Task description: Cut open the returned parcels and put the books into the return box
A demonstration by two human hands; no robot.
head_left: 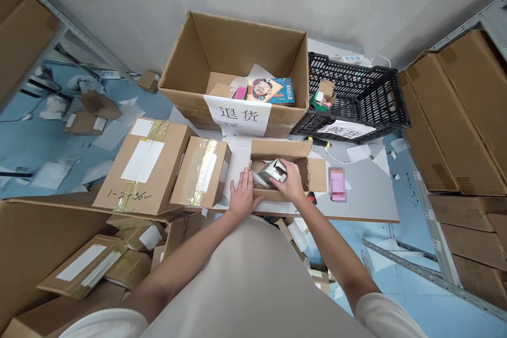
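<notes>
An opened small cardboard box point(277, 194) lies on the table in front of me, its flaps folded outward. My left hand point(242, 195) rests with stretched-out fingers against this box's left front corner. Inside lies a crumpled white-and-green carton point(273, 170), and my right hand point(290, 182) has its fingers around the right end of it. My right fingertips are partly hidden by the carton. To the right of the box a phone point(338, 185) with a pink, blurred screen lies on the table.
Taped parcels point(146, 163) stand at left. Behind are a large cardboard box point(233, 58) holding a blue book point(271, 90) and a black plastic crate point(356, 90). A black-and-yellow tool point(319, 142) lies near the crate. An open bin of parcels point(95, 264) is below left; shelving stands right.
</notes>
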